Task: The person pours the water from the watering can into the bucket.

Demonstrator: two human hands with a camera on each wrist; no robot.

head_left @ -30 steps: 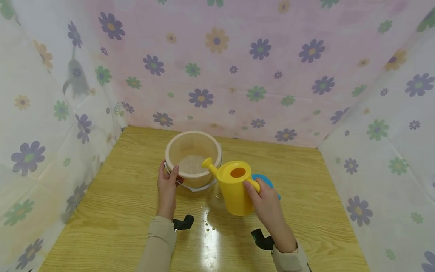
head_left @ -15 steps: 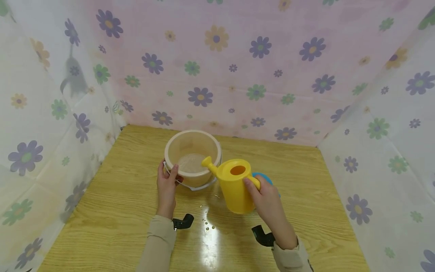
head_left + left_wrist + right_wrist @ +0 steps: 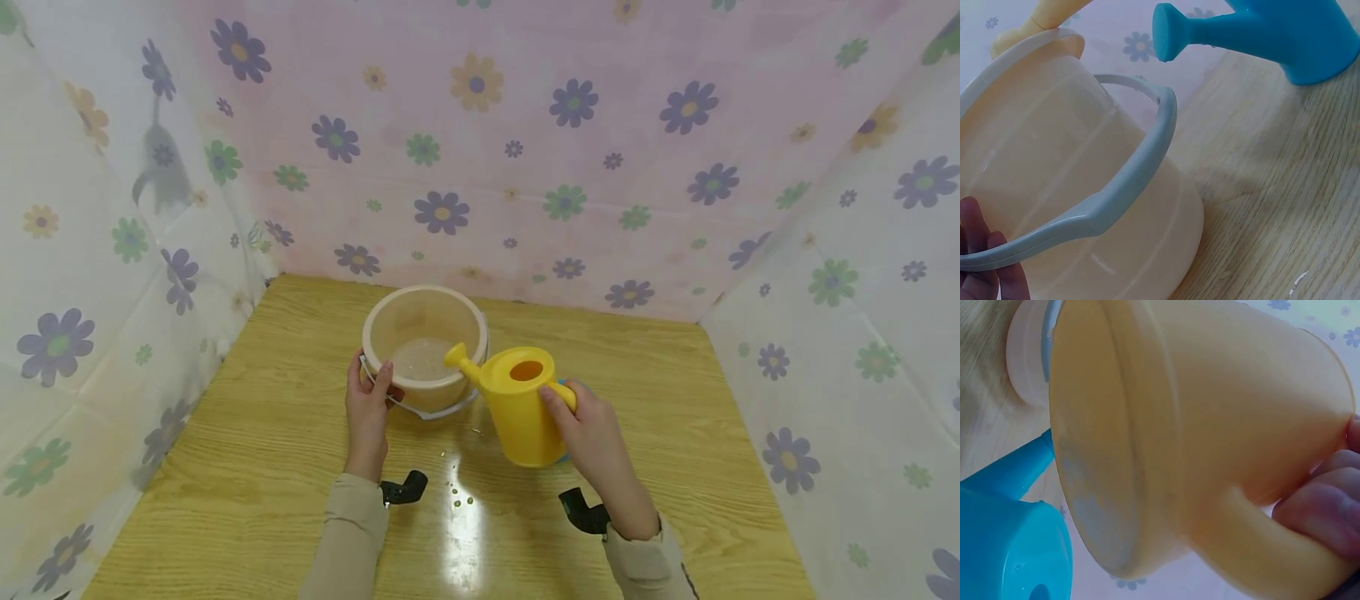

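My left hand holds the side of a beige bucket, its thumb up by the rim. In the left wrist view its fingers are at the bucket's grey-white bail handle. With my right hand I grip the handle of a yellow watering can. The can is tilted left, and its spout head overlaps the bucket's right rim. Glints show on the bucket's bottom. Behind the yellow can, mostly hidden in the head view, a blue watering can stands on the table.
Several drops of water lie on the wood-grain table in front of the bucket. Flowered cloth hangs behind and on both sides. Each wrist carries a black camera mount.
The yellow watering can has risen slightly and shifted a little right, covering more of the blue one. The glints in the bucket have become calmer. My left hand stays on the bucket.
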